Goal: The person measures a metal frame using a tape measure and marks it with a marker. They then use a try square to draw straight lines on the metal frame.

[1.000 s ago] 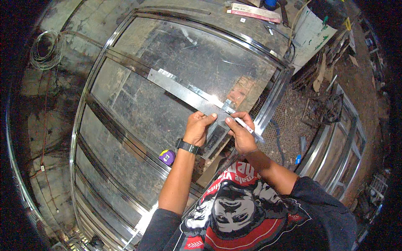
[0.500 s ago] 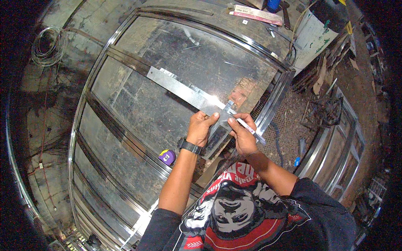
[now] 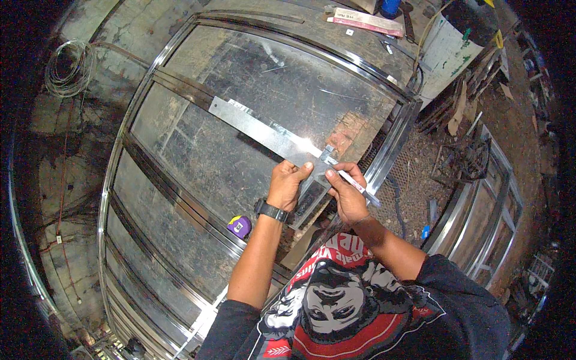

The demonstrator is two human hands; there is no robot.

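Two hands (image 3: 318, 186) at work in the head view, close together over a large steel-framed glass panel (image 3: 240, 162) lying flat. Left hand (image 3: 287, 183) curled and pressed down on the near end of a long flat metal straightedge (image 3: 264, 133), thumb on its edge, a dark wristwatch (image 3: 271, 210) at the wrist. Right hand (image 3: 346, 193) pinching a slim white marker (image 3: 357, 186) between thumb and fingers, tip touching the straightedge's short cross-piece just beside the left thumb. Straightedge running diagonally away from the hands, up and to the left, flat on the glass.

Likely trouble: straightedge sliding on the smooth glass if the left hand's pressure eases, throwing the line off; too much weight leaned through both hands onto the unsupported pane, risking a crack; glare on the metal hiding the mark.

Near the left forearm, on its outer side, a small purple and yellow tape measure (image 3: 239, 226) on the frame. Far beyond the hands, a long flat pink and white box (image 3: 366, 21) on the bench; to the right of it a white bucket (image 3: 447, 51) with green marks, print too small to tell. Far off to the left, a coil of wire (image 3: 65, 69).
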